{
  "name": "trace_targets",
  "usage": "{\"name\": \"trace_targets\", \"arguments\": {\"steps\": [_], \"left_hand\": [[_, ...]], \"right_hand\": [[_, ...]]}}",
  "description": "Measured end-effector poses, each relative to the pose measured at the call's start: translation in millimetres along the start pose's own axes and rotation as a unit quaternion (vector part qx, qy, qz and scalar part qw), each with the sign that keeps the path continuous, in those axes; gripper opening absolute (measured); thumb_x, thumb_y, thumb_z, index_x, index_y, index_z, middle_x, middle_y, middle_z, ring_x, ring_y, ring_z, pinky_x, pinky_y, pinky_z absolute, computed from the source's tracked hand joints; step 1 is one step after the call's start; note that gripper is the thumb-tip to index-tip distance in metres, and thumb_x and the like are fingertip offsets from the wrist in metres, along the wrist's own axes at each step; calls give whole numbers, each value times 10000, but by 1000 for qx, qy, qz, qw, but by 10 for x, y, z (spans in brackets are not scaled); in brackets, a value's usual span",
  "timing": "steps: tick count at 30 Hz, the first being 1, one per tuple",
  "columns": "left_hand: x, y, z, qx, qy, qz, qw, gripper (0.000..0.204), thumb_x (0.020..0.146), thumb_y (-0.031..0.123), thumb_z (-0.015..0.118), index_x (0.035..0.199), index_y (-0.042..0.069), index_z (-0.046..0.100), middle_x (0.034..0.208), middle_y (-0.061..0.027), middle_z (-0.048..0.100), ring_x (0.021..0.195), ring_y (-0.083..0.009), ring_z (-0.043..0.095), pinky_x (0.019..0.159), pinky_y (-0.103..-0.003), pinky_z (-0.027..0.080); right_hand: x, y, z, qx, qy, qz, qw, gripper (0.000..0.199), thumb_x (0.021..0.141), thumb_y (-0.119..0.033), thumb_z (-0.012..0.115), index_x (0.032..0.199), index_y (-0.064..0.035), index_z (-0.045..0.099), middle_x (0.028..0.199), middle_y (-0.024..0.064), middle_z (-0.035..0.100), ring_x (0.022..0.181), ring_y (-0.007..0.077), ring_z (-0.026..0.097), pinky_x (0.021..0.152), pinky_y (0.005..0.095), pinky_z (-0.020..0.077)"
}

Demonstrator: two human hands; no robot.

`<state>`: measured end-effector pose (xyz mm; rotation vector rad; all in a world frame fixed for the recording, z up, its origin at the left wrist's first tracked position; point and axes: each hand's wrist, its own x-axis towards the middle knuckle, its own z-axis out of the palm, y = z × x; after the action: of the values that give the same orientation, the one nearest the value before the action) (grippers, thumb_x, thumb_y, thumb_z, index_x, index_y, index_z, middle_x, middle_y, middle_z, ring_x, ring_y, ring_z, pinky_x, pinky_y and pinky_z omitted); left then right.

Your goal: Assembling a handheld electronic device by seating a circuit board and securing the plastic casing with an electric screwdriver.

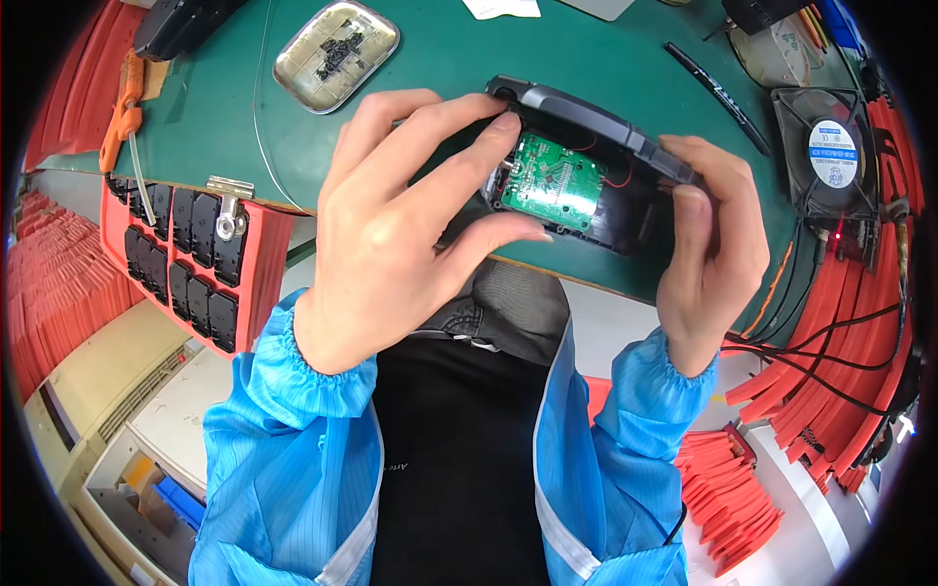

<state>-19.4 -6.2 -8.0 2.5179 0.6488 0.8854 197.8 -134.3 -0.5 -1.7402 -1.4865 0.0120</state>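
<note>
Green workbench [586, 39], red trays [850, 322] stacked at both sides, pale cabinet [107, 391] below left, bright even light

left hand [391, 215]: I see it palm-down, fingers spread and reaching right, thumb tucked beneath, fingertips pinching | right hand [708, 244]: upright on its edge, fingers curled over, gripping | both forearms rise from the lower edge in blue sleeves, wrists bare

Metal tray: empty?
No, the metal tray on the green mat holds a cluster of small dark parts.
</note>
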Motion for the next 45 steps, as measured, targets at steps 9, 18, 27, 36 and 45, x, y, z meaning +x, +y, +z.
{"name": "trace_targets", "arguments": {"steps": [9, 18, 27, 36, 45], "left_hand": [[82, 14, -118, -14, -54, -33, 998, 687, 620, 261, 946, 1237, 16, 767, 1292, -105, 731, 1112, -340, 633, 966, -436, 527], [105, 15, -100, 58, -66, 22, 996, 704, 634, 282, 912, 1267, 17, 757, 1245, -118, 726, 1094, -347, 638, 934, -437, 533], [278, -39, -95, 51, -33, 30, 998, 203, 835, 168, 823, 964, 16, 783, 991, -113, 752, 932, -305, 678, 821, -389, 537], [461, 273, -75, -17, -31, -165, 986, 158, 944, 115, 754, 1020, -23, 768, 947, -134, 756, 866, -269, 697, 815, -338, 548], [171, 12, -137, -31, -65, -16, 997, 556, 684, 157, 934, 1170, -36, 744, 1117, -142, 743, 1043, -331, 694, 913, -408, 547]], "right_hand": [[-41, -24, 19, -34, -18, 88, 995, 220, 1092, -49, 566, 1253, 38, 688, 1125, 111, 710, 903, 147, 689, 820, 269, 550], [-42, 45, 111, 16, 57, 43, 997, 166, 969, -6, 719, 1133, 20, 712, 963, 137, 694, 795, 250, 643, 728, 314, 518], [-30, 15, 30, 45, 24, 95, 994, 166, 1075, -56, 616, 1194, 24, 699, 1033, 84, 709, 874, 136, 659, 794, 256, 524], [18, 26, 31, 81, 45, 154, 984, 178, 1091, -118, 630, 1168, 17, 715, 900, 26, 680, 815, 89, 610, 747, 236, 485], [-40, 52, 38, 67, 45, 92, 992, 137, 1021, -10, 648, 1135, 22, 716, 975, 102, 699, 845, 197, 658, 768, 282, 512]]}}
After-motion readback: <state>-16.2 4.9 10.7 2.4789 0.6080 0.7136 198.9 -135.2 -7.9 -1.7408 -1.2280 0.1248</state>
